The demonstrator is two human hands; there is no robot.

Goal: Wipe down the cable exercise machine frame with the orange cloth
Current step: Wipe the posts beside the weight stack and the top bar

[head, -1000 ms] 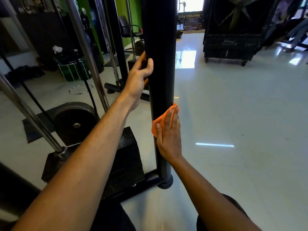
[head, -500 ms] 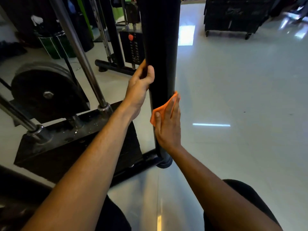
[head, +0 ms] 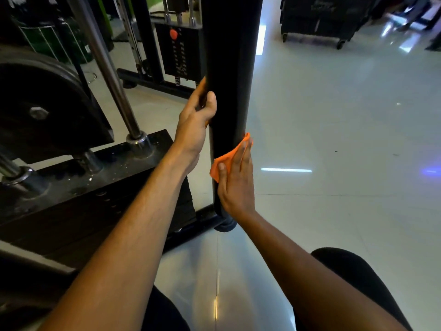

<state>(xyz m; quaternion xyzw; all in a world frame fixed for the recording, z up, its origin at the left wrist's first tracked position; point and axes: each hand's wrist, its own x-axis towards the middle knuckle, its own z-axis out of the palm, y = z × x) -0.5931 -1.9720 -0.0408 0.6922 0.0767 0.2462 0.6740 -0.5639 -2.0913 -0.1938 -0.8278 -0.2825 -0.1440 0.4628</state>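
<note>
A thick black upright post (head: 230,68) of the cable machine frame rises in the middle of the view and meets the floor at a round foot (head: 225,226). My left hand (head: 195,120) grips the post's left edge, fingers curled behind it and thumb in front. Lower on the post, my right hand (head: 236,180) presses the orange cloth (head: 224,161) flat against the front with straight fingers. Most of the cloth is hidden under my palm; only its upper and left edges show.
The machine's black base (head: 78,177) and chrome guide rods (head: 107,68) stand to the left, with a black weight plate (head: 40,103) behind. A weight stack with a red pin (head: 177,51) is further back. Glossy tiled floor (head: 334,139) spreads right; a wheeled black cart (head: 317,17) stands far right.
My right hand has slid the cloth down the post toward the foot. My head has tilted lower, so the scene has shifted up. My left hand keeps its grip.
</note>
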